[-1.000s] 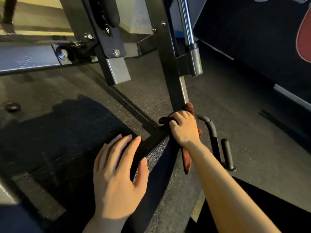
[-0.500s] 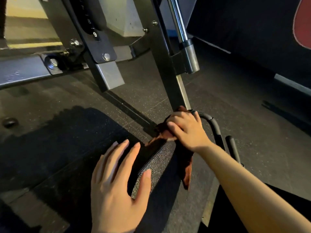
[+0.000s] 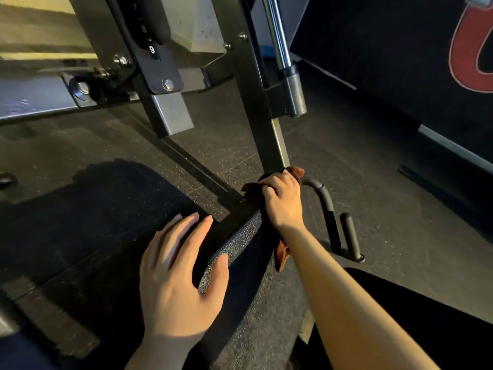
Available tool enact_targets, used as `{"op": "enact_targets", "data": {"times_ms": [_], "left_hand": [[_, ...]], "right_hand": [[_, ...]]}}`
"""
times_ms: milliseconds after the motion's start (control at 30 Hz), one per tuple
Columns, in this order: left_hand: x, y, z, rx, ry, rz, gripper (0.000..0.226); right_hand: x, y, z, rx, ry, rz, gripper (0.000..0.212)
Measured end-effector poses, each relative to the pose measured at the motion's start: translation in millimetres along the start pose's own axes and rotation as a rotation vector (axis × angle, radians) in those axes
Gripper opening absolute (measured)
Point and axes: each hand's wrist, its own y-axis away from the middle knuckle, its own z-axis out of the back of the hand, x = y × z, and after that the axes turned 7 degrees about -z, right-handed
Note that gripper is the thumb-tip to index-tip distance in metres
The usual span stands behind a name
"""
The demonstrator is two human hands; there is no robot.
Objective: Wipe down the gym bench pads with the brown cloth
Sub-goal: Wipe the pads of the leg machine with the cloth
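A narrow black textured bench pad [image 3: 240, 237] runs from the lower middle up toward a metal post. My right hand [image 3: 282, 201] presses the brown cloth [image 3: 282, 253] onto the pad's far end, fingers curled over it. Part of the cloth bunches above my fingers and a tail hangs below my wrist on the pad's right side. My left hand [image 3: 176, 273] lies flat on the pad's near left edge, fingers spread over the side, thumb on top. It holds nothing.
The dark steel machine frame [image 3: 256, 102] rises just beyond the pad, with a chrome rod [image 3: 277, 44] and a numbered adjuster plate [image 3: 152, 52]. A curved black handle [image 3: 328, 206] stands to the right of my right hand. Speckled rubber floor [image 3: 386, 209] surrounds it.
My right hand with the cloth slid back up to the pad's far end by the post, after dipping a little toward me. My left hand stayed on the pad's edge.
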Motion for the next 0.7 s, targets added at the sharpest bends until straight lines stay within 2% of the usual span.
{"op": "enact_targets", "data": {"times_ms": [133,233,333,467,700], "left_hand": [[2.6,0.1,5.3,0.069,0.021,0.019,0.055],[1.4,-0.5,6.6,0.085,0.009,-0.004,0.056],[0.3,-0.6,7.0,0.089,0.009,0.0,0.055],[0.5,-0.1,5.6,0.079,-0.01,0.005,0.055],[-4.0,-2.6,0.5,-0.009,-0.026,0.014,0.049]], "right_hand": [[24.1,40.6,3.1,-0.02,-0.096,0.074,0.037],[48.2,88.3,5.9,0.05,-0.161,0.118,0.044],[53.0,112.6,10.4,0.135,-0.063,0.121,0.044],[18.3,69.6,16.1,0.063,0.176,0.223,0.055],[-39.2,-17.8,10.1,-0.018,0.099,0.25,0.047]]}}
